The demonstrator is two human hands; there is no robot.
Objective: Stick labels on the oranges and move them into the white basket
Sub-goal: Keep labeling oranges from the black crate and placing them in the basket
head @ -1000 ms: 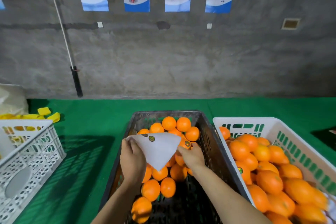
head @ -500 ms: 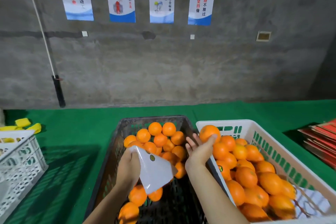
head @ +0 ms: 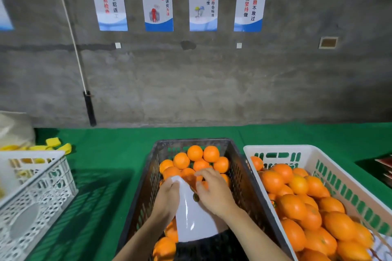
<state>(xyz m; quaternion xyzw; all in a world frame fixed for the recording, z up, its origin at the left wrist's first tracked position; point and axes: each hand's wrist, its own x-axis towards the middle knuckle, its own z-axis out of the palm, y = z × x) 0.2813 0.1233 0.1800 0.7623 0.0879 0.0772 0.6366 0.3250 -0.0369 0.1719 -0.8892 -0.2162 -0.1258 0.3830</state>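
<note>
The person stands before a dark crate [head: 237, 167] of oranges [head: 195, 152]. The left hand [head: 167, 195] grips the white label sheet [head: 194, 218] at its far end; the sheet's long axis runs from 12 o'clock down to 6 o'clock, toward the body. The right hand [head: 214, 190] lies over the sheet's right edge, fingers curled at a small dark label [head: 195, 196], and seems to pinch it, though the fingertips hide the contact.

The next orange to receive a label lies just at 12 o'clock from both hands, touching distance, and the right hand is nearer to it. The white basket [head: 282, 149] is at 3 o'clock, beside the crate.

I count two hands, one sheet, one label visible on it, about nine unlabelled oranges showing beyond the hands, and three containers, including a second white crate [head: 38, 193] at 9 o'clock.
</note>
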